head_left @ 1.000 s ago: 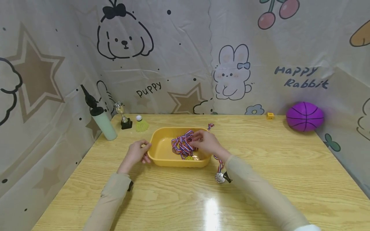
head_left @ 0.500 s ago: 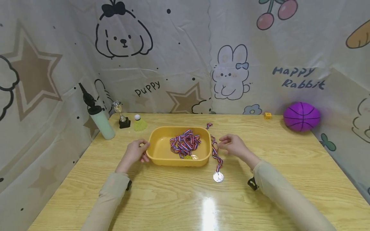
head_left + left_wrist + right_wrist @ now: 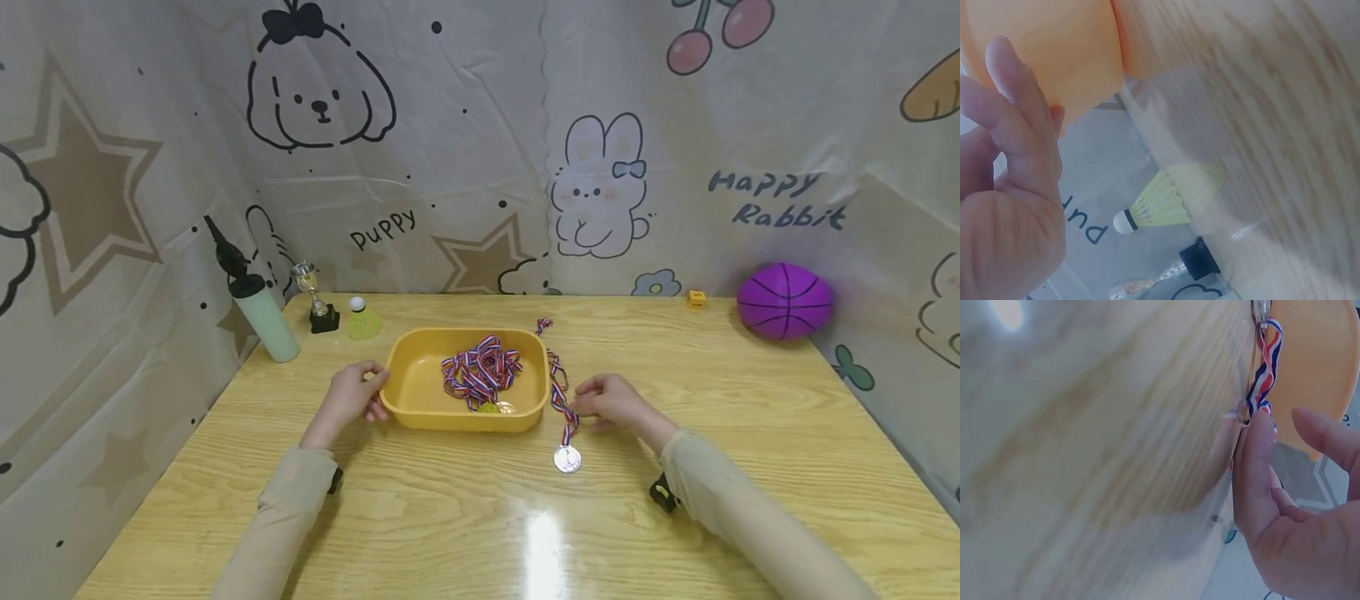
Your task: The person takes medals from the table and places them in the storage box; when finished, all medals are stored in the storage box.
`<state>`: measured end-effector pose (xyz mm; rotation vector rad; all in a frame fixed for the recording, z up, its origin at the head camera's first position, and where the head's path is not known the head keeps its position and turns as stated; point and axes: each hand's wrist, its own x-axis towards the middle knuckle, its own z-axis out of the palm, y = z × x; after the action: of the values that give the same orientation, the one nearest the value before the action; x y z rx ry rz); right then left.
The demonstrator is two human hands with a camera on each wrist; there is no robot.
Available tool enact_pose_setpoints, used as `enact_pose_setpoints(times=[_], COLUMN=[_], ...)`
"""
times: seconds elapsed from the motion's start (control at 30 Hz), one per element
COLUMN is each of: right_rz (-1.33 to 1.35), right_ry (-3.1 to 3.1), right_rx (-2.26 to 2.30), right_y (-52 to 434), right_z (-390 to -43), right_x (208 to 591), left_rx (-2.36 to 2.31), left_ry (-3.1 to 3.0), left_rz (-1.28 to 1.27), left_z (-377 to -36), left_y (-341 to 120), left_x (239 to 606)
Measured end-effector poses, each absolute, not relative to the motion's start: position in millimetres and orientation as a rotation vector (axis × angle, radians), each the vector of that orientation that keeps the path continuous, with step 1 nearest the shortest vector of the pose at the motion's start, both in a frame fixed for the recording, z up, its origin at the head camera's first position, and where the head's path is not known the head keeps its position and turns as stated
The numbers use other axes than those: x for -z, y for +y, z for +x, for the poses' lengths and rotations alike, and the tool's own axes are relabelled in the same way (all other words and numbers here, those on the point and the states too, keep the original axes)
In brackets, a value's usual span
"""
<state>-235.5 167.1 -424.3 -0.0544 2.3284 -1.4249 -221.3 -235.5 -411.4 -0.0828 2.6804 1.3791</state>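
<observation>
The step in hand looks like gathering the last loose medal into the yellow tray [image 3: 420,414], where a tangle of ribboned medals [image 3: 480,377] already lies. The silver medal [image 3: 567,459] rests flat on the wooden table [image 3: 750,433], just beside the tray's right wall, with its striped ribbon [image 3: 557,385] trailing away along that wall. The right hand [image 3: 611,402] sits on the table at the ribbon, fingers [image 3: 1254,469] loosely bent and their tips touching it; whether they already pinch it I cannot tell. The next move probably calls for a firm pinch on the ribbon and a lift high enough for the medal to clear the rim. The left hand [image 3: 352,398] steadies the tray, fingers curled against its left edge
</observation>
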Motion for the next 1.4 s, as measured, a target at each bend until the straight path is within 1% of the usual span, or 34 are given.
enact_pose_setpoints(times=[0.23, 0.57, 1.03, 1.4], right_rz=[-0.04, -0.042, -0.108, -0.097], right_ry=[2.422, 2.476, 2.517, 2.456], right_rx=[1.315, 1.273, 1.223, 1.292], right_y=[158, 150, 147, 149], right_z=[-237, -239, -238, -236], right_x=[427, 432, 433, 433], left_rx=[-1.385, -1.384, -1.379, -1.376], left_ry=[2.677, 2.681, 2.685, 2.683], left_rz=[-0.101, -0.101, -0.106, -0.091], left_z=[-221, -221, -221, -220], left_y=[-235, -235, -234, -235], left_x=[410, 410, 410, 409])
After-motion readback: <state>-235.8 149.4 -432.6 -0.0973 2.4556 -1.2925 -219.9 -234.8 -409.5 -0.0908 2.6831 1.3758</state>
